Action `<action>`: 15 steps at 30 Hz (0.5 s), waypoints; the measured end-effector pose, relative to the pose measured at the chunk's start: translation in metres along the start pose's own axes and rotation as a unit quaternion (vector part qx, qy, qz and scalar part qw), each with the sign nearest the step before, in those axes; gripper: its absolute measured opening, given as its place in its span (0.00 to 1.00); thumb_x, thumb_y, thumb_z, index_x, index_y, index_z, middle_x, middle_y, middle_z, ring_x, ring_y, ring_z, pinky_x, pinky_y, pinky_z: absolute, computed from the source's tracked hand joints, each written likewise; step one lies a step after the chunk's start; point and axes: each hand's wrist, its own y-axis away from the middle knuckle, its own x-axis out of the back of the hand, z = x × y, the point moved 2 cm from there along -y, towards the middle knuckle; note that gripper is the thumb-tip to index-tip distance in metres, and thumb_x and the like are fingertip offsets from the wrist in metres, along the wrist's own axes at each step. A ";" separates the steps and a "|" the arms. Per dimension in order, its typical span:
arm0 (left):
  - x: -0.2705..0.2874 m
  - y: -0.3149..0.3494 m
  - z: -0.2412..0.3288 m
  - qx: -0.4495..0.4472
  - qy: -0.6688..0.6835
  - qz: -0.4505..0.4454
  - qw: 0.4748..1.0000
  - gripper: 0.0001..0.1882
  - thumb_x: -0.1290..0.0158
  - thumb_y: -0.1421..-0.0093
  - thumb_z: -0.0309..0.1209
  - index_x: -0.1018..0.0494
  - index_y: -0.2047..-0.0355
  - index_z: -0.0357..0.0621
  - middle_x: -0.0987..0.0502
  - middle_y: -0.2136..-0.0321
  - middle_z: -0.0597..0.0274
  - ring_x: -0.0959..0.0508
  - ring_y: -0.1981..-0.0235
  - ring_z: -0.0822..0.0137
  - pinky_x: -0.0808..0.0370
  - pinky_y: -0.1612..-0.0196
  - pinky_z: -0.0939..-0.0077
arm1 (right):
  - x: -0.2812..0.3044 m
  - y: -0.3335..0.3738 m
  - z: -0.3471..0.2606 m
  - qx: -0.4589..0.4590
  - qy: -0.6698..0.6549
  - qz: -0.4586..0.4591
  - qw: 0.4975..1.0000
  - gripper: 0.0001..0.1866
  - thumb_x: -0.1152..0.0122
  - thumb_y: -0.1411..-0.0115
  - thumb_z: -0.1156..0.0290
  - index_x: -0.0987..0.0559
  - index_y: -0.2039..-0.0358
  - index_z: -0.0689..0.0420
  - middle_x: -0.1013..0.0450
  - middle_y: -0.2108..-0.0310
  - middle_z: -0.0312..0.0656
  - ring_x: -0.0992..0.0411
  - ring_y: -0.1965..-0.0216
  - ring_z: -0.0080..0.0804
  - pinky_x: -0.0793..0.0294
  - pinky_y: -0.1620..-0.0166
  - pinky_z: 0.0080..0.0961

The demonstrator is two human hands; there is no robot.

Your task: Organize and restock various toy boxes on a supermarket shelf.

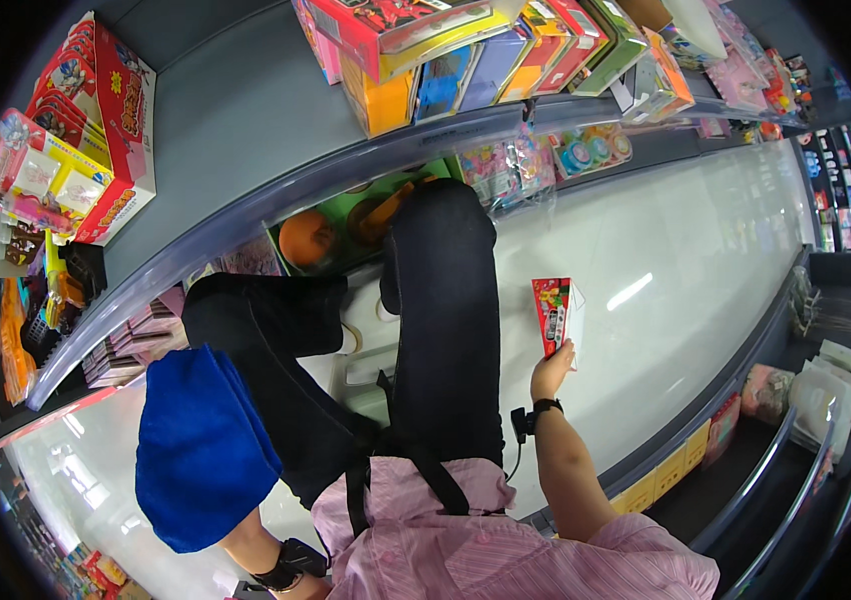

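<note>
A small box (552,312) with a red printed face and a white side is in my right hand (552,372), which grips its lower end and holds it out over the pale floor. At the left, a bright blue cloth (208,450) covers my left hand. Only the wrist side of that hand (249,543) shows below the cloth, so its fingers are hidden; the cloth hangs from it in a thick fold. Black straps with small devices circle both wrists. My legs in dark trousers (446,300) are bent close to the shelf.
Ahead of me, a grey shelf (236,110) curves across, bearing colourful boxes (491,65) and a red display box (126,130). Below it stands a green box with an orange ball (307,238). At the right is another shelf with metal rails (761,490) and yellow cartons (668,470).
</note>
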 end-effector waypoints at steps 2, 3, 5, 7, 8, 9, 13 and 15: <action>-0.005 0.002 0.011 0.050 0.107 0.014 0.993 0.38 0.55 0.32 0.52 0.54 0.30 0.49 0.47 0.31 0.55 0.43 0.32 0.51 0.46 0.31 0.60 | -0.002 0.003 0.004 -0.004 0.020 -0.132 0.991 0.25 0.50 0.47 0.88 0.36 0.47 0.67 0.36 0.44 0.60 0.39 0.41 0.58 0.33 0.43 0.45; -0.015 0.001 0.034 0.052 0.107 0.011 0.993 0.38 0.55 0.32 0.52 0.54 0.30 0.49 0.47 0.31 0.55 0.43 0.32 0.51 0.46 0.31 0.60 | -0.005 0.006 0.009 -0.010 0.039 -0.260 0.965 0.23 0.50 0.48 0.89 0.35 0.50 0.66 0.36 0.44 0.60 0.39 0.42 0.59 0.33 0.43 0.44; -0.031 -0.002 0.076 0.217 0.486 0.140 0.835 0.36 0.61 0.30 0.51 0.56 0.30 0.48 0.50 0.30 0.56 0.47 0.30 0.52 0.46 0.31 0.54 | -0.004 0.006 0.008 0.004 0.034 -0.236 0.971 0.20 0.48 0.49 0.88 0.34 0.54 0.65 0.34 0.46 0.61 0.36 0.44 0.59 0.32 0.44 0.44; -0.022 0.001 0.060 0.199 0.417 0.120 0.879 0.36 0.59 0.30 0.51 0.56 0.29 0.48 0.49 0.30 0.55 0.46 0.31 0.51 0.46 0.31 0.56 | 0.004 0.001 -0.001 -0.150 -0.054 -0.227 0.961 0.21 0.46 0.48 0.86 0.34 0.51 0.65 0.33 0.48 0.61 0.33 0.46 0.58 0.32 0.44 0.43; -0.017 0.003 0.051 0.184 0.347 0.095 0.915 0.37 0.58 0.31 0.50 0.56 0.29 0.48 0.49 0.30 0.55 0.44 0.31 0.51 0.46 0.31 0.57 | 0.006 0.000 -0.004 -0.154 -0.068 -0.174 0.970 0.23 0.44 0.48 0.84 0.34 0.50 0.65 0.30 0.50 0.61 0.31 0.49 0.58 0.31 0.45 0.44; -0.016 0.002 0.047 0.163 0.329 0.086 0.926 0.37 0.58 0.31 0.50 0.56 0.29 0.48 0.49 0.30 0.55 0.44 0.31 0.51 0.46 0.31 0.57 | 0.005 0.001 0.001 -0.152 -0.066 -0.173 0.971 0.23 0.44 0.48 0.84 0.34 0.50 0.65 0.30 0.50 0.61 0.31 0.49 0.58 0.31 0.45 0.44; -0.019 0.002 0.049 0.132 0.358 0.077 0.921 0.37 0.57 0.31 0.50 0.56 0.29 0.48 0.49 0.30 0.54 0.44 0.32 0.50 0.44 0.32 0.56 | -0.003 0.005 0.022 -0.048 -0.079 0.040 0.995 0.21 0.44 0.47 0.83 0.32 0.50 0.62 0.28 0.53 0.60 0.29 0.51 0.59 0.29 0.49 0.46; -0.017 0.002 0.050 0.124 0.369 0.077 0.918 0.37 0.57 0.31 0.50 0.57 0.29 0.48 0.49 0.30 0.53 0.44 0.32 0.50 0.44 0.32 0.55 | -0.013 0.009 0.023 -0.087 0.031 -0.220 0.971 0.18 0.44 0.46 0.84 0.32 0.54 0.62 0.27 0.54 0.59 0.29 0.51 0.60 0.28 0.48 0.45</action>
